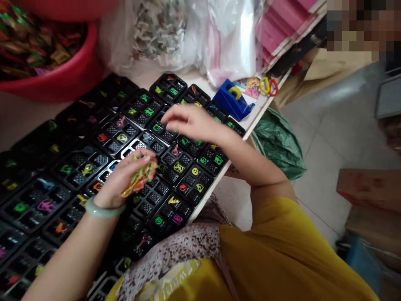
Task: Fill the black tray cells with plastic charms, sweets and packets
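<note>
My left hand [134, 175] is cupped palm up around a bunch of small plastic pieces [142, 177] in green, yellow and orange. A pale green bangle [105, 209] circles that wrist. Over the black trays, my right hand [189, 121] hovers with bent fingers, thumb and forefinger a little apart and slightly blurred; I see nothing between them. Below it lies a compartmented black tray [163, 129] with a green piece in one compartment. Many like it cover the table, such as a black tray [178, 163] between my hands, with bright shapes in some compartments.
At the back stand a red basin [94, 62] of wrapped packets and clear bags [163, 37] of small pieces. A blue tape dispenser [232, 100] and scissors [268, 86] lie near the table's right edge. A green bag [278, 142] hangs beyond it; cardboard boxes [369, 188] stand right.
</note>
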Tool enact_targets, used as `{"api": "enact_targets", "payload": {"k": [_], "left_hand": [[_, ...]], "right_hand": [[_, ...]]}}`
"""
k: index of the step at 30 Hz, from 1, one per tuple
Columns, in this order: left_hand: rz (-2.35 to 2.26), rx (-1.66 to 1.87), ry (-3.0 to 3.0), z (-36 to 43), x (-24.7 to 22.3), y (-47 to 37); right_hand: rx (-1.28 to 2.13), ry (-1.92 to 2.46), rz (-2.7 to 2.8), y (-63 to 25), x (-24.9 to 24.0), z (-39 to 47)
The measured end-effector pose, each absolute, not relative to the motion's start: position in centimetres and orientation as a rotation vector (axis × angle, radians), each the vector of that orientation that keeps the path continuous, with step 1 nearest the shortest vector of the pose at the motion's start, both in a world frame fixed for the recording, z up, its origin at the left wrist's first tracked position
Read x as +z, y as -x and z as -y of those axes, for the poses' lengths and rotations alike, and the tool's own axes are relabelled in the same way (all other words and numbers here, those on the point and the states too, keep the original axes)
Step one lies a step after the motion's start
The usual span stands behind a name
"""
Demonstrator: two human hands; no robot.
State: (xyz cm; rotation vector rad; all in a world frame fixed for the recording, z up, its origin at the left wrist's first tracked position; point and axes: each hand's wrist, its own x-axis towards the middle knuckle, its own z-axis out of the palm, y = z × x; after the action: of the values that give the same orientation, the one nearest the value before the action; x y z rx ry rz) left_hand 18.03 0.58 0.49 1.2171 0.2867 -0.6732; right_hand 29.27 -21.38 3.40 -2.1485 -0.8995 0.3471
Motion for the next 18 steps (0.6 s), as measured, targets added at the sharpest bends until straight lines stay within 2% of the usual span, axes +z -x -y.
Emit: {"api": "enact_targets", "payload": {"k": [3, 6, 9, 12, 18], "left_hand": [[-0.258, -0.899, -1.244, -1.1, 0.5, -15.5], [-0.233, -1.057, -1.216, -1.8, 0.4, -12.2], [-0.246, -0.944, -1.113, -2.7, 0.5, -8.3], [-0.243, -0.774, -0.983, -3.5, 0.6, -4.4], [-0.279, -0.596, -0.858, -4.3, 0.5, 1.5]], "right_hand": [[0.456, 1.987, 1.105, -22.5, 3.1, 19.9], [0.600, 1.811, 0.954, -17.4, 1.1, 18.1], [0.871, 1.434, 0.601, -13.6, -0.9, 16.4], [0.940, 1.139, 0.258, -10.2, -2.1, 14.5], [0.995, 0.992, -0.010, -5.1, -3.4, 11.6]]}}
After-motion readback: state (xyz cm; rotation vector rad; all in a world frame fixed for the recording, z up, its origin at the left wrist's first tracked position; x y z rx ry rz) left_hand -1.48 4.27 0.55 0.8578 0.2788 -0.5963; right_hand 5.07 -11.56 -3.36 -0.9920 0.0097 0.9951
